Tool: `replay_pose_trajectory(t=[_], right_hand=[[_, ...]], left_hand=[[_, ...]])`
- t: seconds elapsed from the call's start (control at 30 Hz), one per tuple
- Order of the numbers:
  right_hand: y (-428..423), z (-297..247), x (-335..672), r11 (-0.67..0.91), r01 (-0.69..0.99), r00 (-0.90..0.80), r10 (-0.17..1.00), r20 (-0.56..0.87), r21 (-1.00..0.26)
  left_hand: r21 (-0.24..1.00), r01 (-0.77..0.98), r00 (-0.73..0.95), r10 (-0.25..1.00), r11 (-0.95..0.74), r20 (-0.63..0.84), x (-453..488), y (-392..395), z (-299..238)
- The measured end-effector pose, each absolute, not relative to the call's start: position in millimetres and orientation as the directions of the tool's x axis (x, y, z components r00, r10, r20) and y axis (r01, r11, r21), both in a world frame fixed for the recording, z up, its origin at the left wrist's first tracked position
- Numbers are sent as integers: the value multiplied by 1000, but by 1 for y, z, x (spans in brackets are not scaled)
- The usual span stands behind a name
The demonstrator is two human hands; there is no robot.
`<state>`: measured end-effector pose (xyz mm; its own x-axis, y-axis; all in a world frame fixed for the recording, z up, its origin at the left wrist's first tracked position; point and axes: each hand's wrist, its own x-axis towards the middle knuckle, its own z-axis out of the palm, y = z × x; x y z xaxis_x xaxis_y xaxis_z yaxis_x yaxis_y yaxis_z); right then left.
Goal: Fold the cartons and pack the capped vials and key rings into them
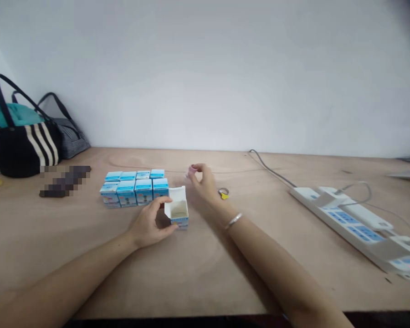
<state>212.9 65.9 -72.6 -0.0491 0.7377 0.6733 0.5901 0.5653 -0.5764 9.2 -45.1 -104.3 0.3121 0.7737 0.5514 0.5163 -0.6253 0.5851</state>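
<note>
My left hand (pixel 149 224) grips a small white and blue box (pixel 177 212) that stands on the wooden table (pixel 205 255) with its top flap open. My right hand (pixel 202 181) is a little behind and to the right of the box, its fingers pinched on a small pale object (pixel 192 170) that I cannot make out. A bracelet sits on my right wrist. Just left of the open box stand several closed blue boxes (pixel 135 187) in two rows.
A small yellow and silver item (pixel 223 193) lies right of my right hand. White power strips (pixel 358 223) with cables lie at the right. A striped black tote bag (pixel 20 136) and a grey bag (pixel 66 136) stand at the far left against the wall.
</note>
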Motion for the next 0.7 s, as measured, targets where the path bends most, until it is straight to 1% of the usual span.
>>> replay_pose_trajectory(t=[0.07,0.13,0.17,0.23,0.33,0.4,0.47,0.6,0.7], right_hand=[[45,-58,222,626,522,100,629,771,-579],[22,-44,226,720,446,87,556,826,-532],[10,-38,226,756,419,51,533,844,-503],[-11,-31,224,812,374,-81,511,856,-449],[-30,-30,219,861,339,-313,482,818,-378],[-35,-33,219,879,336,-410,460,787,-338],[-35,-36,220,879,352,-454,461,763,-322],[-34,-41,220,848,421,-531,518,671,-322],[-29,-44,222,842,466,-576,522,629,-272]], left_hand=[[578,523,313,772,-627,553,9,-44,-104],[582,526,314,778,-620,544,9,-44,-104],[588,526,312,782,-615,540,9,-43,-104],[599,518,311,787,-610,532,9,-43,-104],[618,494,313,788,-612,530,9,-43,-103],[627,494,300,795,-602,527,10,-44,-103],[629,505,282,801,-592,528,10,-45,-103],[603,515,289,786,-609,547,12,-46,-101],[574,534,292,773,-621,564,12,-48,-101]])
